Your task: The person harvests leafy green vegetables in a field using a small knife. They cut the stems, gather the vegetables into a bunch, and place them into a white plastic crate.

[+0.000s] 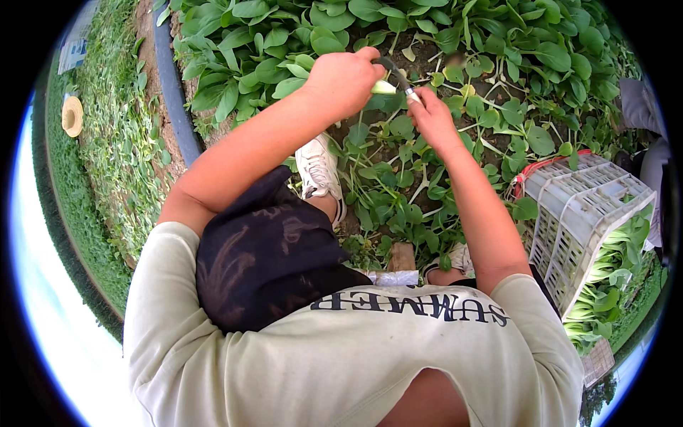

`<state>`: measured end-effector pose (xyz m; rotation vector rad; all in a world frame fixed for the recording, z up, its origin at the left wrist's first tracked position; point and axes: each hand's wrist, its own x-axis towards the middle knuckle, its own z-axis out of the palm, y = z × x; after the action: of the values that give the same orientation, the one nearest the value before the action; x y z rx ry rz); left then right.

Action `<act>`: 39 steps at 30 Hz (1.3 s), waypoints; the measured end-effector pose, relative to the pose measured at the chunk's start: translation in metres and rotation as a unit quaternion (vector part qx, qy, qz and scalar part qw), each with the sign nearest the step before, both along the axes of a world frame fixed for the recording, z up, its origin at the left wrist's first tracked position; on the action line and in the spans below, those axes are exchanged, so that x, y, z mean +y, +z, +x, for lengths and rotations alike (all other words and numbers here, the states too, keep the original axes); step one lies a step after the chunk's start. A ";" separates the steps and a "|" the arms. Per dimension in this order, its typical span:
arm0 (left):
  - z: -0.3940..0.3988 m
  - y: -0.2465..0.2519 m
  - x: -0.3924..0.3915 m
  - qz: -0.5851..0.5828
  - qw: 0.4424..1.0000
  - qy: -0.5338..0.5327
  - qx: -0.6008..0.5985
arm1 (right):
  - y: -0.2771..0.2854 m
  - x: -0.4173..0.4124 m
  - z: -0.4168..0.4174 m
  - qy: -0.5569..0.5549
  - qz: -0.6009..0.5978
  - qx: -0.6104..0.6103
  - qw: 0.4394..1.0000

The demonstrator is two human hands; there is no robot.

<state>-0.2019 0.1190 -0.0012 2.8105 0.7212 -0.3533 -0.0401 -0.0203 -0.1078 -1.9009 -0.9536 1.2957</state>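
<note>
My left hand (pixel 347 80) grips a leafy green with a pale stem base (pixel 383 87), probably bok choy. Its leaves (pixel 291 85) stick out on the left side of the fist. In my right hand (pixel 431 117) is the light handle of a small sickle (pixel 410 93). The dark curved blade (pixel 394 66) arches toward my left fingers, close to the cut-looking stem end. Its tip is hidden at the left hand. Dense standing greens (pixel 235 48) grow beyond both hands. Loose leaves (pixel 405 128) lie on the soil beneath them.
A grey plastic crate (pixel 565 197) full of greens (pixel 597 288) stands at the right. Beside it shows another person's trouser leg (pixel 637 107). A dark pipe (pixel 173 80) runs along the bed's left edge. Farther left is a straw hat (pixel 72 116). My shoe (pixel 318 165) is among the leaves.
</note>
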 end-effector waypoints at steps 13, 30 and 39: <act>-0.071 -0.065 0.030 -0.017 0.993 0.111 0.033 | -0.029 0.036 -0.024 0.129 -0.020 -0.215 0.968; -0.104 -0.086 0.017 -0.080 0.967 0.165 -0.177 | -0.069 0.034 0.000 0.220 -0.077 -0.079 0.969; -0.087 -0.040 -0.013 -0.164 0.913 0.162 -0.337 | 0.015 0.040 -0.007 -0.187 0.072 0.416 0.887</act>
<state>-0.2892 0.1059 -0.0411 2.2075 0.8312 0.4908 -0.0470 0.0192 -0.0923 -1.1262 -0.2089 1.5255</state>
